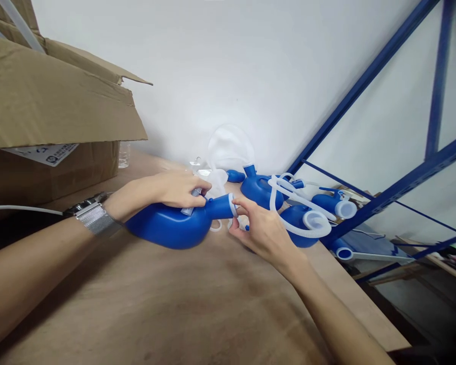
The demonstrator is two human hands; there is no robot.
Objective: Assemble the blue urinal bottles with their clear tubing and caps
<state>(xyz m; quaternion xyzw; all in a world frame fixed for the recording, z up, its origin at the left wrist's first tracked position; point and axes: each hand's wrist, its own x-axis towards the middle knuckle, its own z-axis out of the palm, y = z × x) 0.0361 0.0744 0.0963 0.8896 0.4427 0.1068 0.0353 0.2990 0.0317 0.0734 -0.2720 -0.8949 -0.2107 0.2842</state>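
A blue plastic urinal bottle (171,229) lies on its side over the wooden table, its neck pointing right. My left hand (177,188) is closed over the top of it, fingers curled round near the handle. A clear ridged piece (190,204) shows below those fingers; I cannot tell whether it is attached. At the bottle's mouth sits a white ring (232,205). The thumb and fingers of my right hand (264,228) pinch this ring from the right side. A watch with a metal mesh band (97,218) is on my left wrist.
More blue urinal bottles (260,190) with white hoses (307,230) stand behind my right hand. An open cardboard box (61,101) fills the left. Blue metal shelving (365,91) rises on the right, past the edge of the wooden table (197,304). A white wall closes the back.
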